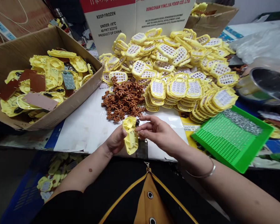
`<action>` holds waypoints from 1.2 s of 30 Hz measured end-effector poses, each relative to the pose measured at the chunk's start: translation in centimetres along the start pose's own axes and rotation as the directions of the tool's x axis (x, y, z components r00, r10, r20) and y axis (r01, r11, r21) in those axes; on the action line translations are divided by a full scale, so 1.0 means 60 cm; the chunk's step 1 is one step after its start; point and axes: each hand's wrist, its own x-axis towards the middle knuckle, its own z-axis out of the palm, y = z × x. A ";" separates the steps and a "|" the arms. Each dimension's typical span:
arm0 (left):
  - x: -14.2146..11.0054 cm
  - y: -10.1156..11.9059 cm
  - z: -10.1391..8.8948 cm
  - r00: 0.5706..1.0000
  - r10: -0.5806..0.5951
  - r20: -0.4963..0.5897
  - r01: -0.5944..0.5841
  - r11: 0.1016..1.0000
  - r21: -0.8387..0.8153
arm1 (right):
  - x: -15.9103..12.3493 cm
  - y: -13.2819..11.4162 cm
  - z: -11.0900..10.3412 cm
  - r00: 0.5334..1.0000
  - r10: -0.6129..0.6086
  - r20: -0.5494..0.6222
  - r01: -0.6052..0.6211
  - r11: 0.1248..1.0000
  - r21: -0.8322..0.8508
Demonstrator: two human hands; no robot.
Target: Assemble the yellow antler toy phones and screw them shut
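The left hand (pixel 116 139) grips a yellow plastic shell (pixel 131 137) by its side, its hollow inner face turned up, over the near edge of the white work surface (pixel 74 132). The right hand (pixel 154 132) is partly open, fingers bent and spread narrowly, with the fingertips at the shell's other edge beside a small black part (pixel 137 123); whether they pinch that part, I cannot tell. A metal bangle (pixel 208 171) circles the right wrist.

Just beyond the hands lies a heap of reddish-brown pieces (pixel 124 98) (branching and tangled, like twigs). Behind it and to its right spreads a big pile of yellow covers (pixel 168 51) with pale faces, some of them stacked. The green perforated tray (pixel 228 140) at the right has small silvery pieces (pixel 244 121) along its far side. At the left, an open cardboard box (pixel 67 109) contains more yellow shells, brown boards and 1 pinkish board (pixel 40 101). A white carton (pixel 116 18) printed "KEEP FROZEN" and "40 PKT X227G" stands behind the pile.
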 end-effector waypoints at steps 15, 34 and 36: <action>0.023 -0.014 0.000 0.988 -0.146 0.054 0.155 0.954 -0.256 | 0.015 0.031 -0.038 0.475 -0.818 0.325 0.570 0.005 -0.821; 0.029 -0.020 0.015 0.986 -0.166 0.033 0.168 0.982 -0.087 | 0.009 0.033 -0.041 0.619 -0.743 0.255 0.390 0.009 -0.921; 0.029 -0.018 0.021 0.981 -0.194 -0.020 0.190 0.973 -0.132 | 0.012 0.036 -0.040 0.655 -0.714 0.247 0.373 0.022 -0.927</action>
